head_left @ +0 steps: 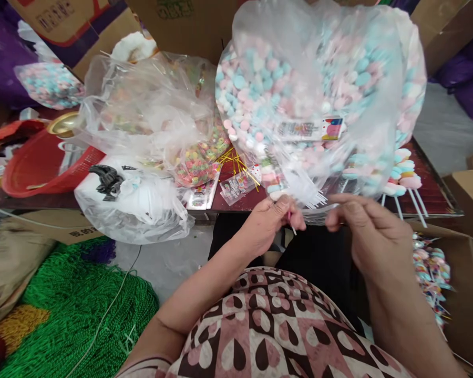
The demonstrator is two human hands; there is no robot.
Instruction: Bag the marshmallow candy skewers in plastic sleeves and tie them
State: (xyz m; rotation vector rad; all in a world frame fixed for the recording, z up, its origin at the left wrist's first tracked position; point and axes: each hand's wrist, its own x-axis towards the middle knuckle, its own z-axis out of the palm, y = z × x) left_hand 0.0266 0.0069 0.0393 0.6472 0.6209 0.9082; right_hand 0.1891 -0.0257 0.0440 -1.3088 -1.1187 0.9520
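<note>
My left hand [274, 223] is closed in a pinch around the thin white stick [294, 230] of a marshmallow skewer; pastel marshmallows [274, 181] show just beyond my fingers, and a bit of pink shows at my fingertips. To the right, my right hand [372, 233] is slightly blurred, its fingers bent and apart, with nothing visible between them. In front of both hands lies a bundle of white sticks [315, 197] on plastic. Behind it stands a large clear bag of pink, blue and white marshmallows [256, 94]. Gold twist ties [236, 165] and small printed wrappers [236, 188] lie left of it.
Finished-looking marshmallow skewers [404, 176] lie at the table's right end. A cardboard box [467, 294] below holds wrapped skewers. Bags of gummy candy [195, 168], a white plastic bag [134, 210] and a red basket [35, 168] stand left. Green cords [86, 299] cover the floor.
</note>
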